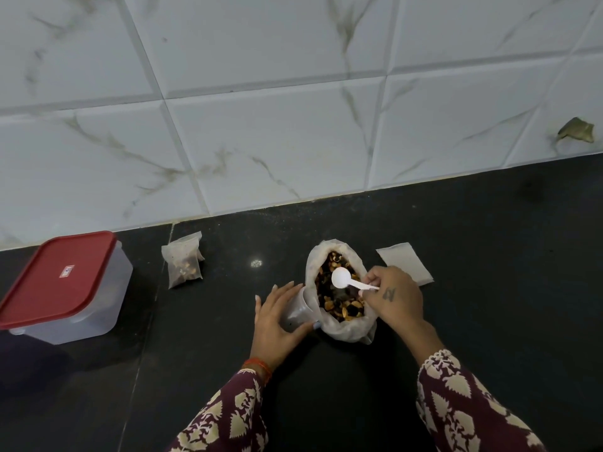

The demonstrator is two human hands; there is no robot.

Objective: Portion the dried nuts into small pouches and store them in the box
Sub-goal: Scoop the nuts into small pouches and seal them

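Note:
A large open plastic bag of dried nuts point(339, 298) stands on the black counter point(489, 288). My right hand point(394, 296) pinches the handle of a white plastic spoon point(342, 278), whose empty bowl hangs over the nuts. My left hand point(277, 318) grips a small clear pouch point(298, 309), held open and upright against the bag's left side. Filled pouches point(182, 261) lie to the left. A flat empty pouch point(406, 264) lies behind my right hand. The clear box with its red lid point(57, 280) on stands at the far left.
A white marbled tile wall point(293, 109) rises behind the counter. A chipped spot point(576, 130) marks the wall at the far right. Patterned maroon sleeves cover both my forearms.

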